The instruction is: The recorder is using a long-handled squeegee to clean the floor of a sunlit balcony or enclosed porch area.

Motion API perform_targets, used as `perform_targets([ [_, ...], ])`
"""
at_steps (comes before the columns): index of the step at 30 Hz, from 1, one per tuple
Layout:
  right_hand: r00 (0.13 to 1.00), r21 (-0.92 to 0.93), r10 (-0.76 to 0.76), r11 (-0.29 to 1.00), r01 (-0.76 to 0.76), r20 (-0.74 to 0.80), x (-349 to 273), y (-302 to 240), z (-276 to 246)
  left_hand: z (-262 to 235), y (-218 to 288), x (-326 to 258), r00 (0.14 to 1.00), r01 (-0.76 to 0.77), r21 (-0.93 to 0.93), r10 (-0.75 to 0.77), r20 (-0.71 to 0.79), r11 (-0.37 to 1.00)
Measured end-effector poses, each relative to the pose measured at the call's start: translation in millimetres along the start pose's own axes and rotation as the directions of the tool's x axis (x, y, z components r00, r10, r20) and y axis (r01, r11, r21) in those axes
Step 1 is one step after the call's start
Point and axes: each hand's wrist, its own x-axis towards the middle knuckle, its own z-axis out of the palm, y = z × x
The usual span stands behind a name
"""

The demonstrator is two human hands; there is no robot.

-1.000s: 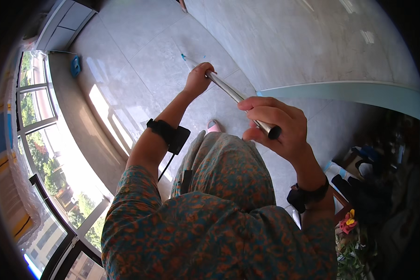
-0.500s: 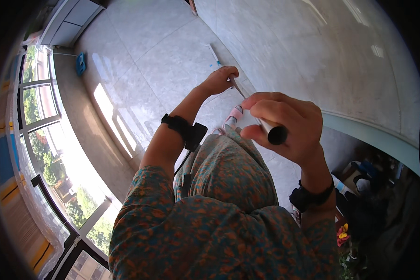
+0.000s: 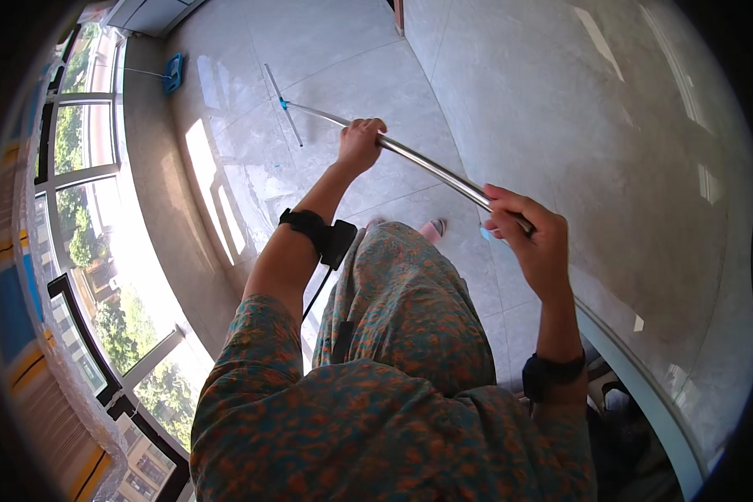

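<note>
Glossy pale grey tiled floor (image 3: 510, 75), sunlit patches near tall windows (image 3: 75, 243) along the left wall; small blue mop (image 3: 173, 73) lying by that wall. Long silver pole (image 3: 427, 163) ending in a thin squeegee blade (image 3: 283, 104) with blue joint, resting on the floor ahead. Left hand (image 3: 361, 142) wrapped around mid-pole, right hand (image 3: 531, 234) clenched on its near end. Patterned dress below.

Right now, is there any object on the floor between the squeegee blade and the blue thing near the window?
Nothing visible. The squeegee blade rests on bare floor tiles, and the stretch toward the blue tool shows only tile and sunlight. Both hands grip the metal pole.
</note>
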Motion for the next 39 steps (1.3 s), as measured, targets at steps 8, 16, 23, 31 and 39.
perform_targets([
  [8, 0.905, -0.498, 0.382, 0.757, -0.422, -0.186, -44, -87, -91, 6, 126, 40, 0.763, -0.328, -0.254, 0.413, 0.497, 0.910],
  [16, 0.907, -0.628, 0.401, 0.675, -0.388, -0.129, -59, -118, -51, 28, 148, 44, 0.347, -0.498, -0.477, 0.670, 0.656, 0.725],
  [23, 0.961, -0.591, 0.275, 0.768, -0.246, -0.044, 13, -61, 8, 35, 34, 71, 0.642, -0.376, -0.219, 0.424, 0.639, 0.900],
  [31, 0.999, -0.469, 0.037, 0.883, -0.021, 0.025, 94, -5, 94, 0, -103, 97, 0.892, -0.155, 0.061, 0.113, 0.438, 0.986],
  [39, 0.874, -0.142, -0.149, 0.986, 0.092, -0.463, 31, -107, 13, -56, 38, 100, 0.943, -0.298, -0.360, 0.330, 0.031, 0.884],
])
